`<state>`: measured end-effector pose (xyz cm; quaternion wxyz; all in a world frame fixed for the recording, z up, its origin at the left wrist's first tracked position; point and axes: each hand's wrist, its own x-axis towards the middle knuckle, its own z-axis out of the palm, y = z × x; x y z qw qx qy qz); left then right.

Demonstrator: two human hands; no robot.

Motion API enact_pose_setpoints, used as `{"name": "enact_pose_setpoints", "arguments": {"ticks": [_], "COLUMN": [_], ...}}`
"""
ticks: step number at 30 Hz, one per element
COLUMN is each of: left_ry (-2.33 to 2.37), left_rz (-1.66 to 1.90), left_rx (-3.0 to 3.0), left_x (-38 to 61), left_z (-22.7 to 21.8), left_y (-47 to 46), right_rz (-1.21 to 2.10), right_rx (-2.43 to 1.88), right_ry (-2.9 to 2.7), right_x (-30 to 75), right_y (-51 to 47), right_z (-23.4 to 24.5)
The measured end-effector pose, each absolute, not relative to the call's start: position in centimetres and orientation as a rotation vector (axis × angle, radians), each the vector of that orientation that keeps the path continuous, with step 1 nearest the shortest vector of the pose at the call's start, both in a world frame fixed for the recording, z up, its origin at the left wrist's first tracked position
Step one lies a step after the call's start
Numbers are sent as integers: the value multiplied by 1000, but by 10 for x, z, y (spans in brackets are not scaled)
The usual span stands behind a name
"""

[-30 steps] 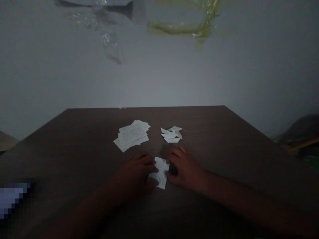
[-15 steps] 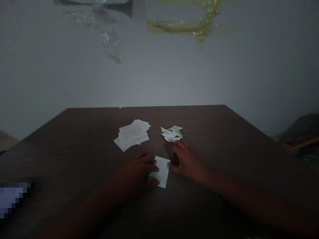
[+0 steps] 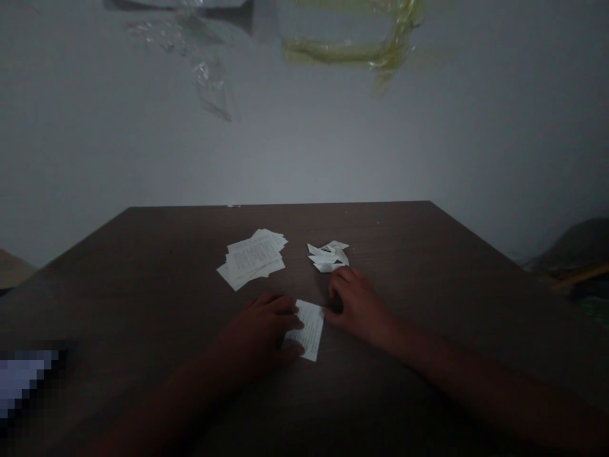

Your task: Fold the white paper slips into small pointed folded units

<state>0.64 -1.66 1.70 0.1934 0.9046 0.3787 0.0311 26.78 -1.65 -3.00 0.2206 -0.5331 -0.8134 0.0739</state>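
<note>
A white printed paper slip [image 3: 310, 330] lies on the dark wooden table [image 3: 143, 273], just in front of me. My left hand [image 3: 257, 333] rests flat at its left edge, with the fingertips touching the paper. My right hand [image 3: 354, 304] sits just right of the slip, fingers loosely curled, holding nothing. Its fingertips are close below a small heap of cut paper scraps [image 3: 328, 257]. Further left lies a looser stack of printed paper slips [image 3: 251, 259], which neither hand touches.
The table's far edge meets a grey wall [image 3: 333, 139]. Clear plastic film [image 3: 209, 76] and a yellow-green strip [image 3: 347, 54] hang at the top. A pixelated pale patch [image 3: 21, 381] covers the lower left. A dark shape with a wooden stick [image 3: 578, 273] sits beyond the right edge.
My right hand has slid away from the slip's right edge, up and to the right, closer to the scraps. My left hand and the paper have barely moved.
</note>
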Motion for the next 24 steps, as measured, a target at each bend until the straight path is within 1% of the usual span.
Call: {"name": "enact_pose_setpoints", "arguments": {"ticks": [13, 18, 24], "left_ry": [1043, 1078, 1086], "left_rz": [120, 92, 91], "left_rx": [2586, 2541, 2536], "left_x": [5, 8, 9], "left_z": [13, 18, 23], "left_y": [-15, -16, -20], "right_rz": [26, 81, 211], "right_rx": [-1496, -1481, -1360], "right_ry": [-2283, -2334, -2381], "right_x": [265, 260, 252], "right_y": [-17, -31, -57], "right_z": [-24, -19, -21]}}
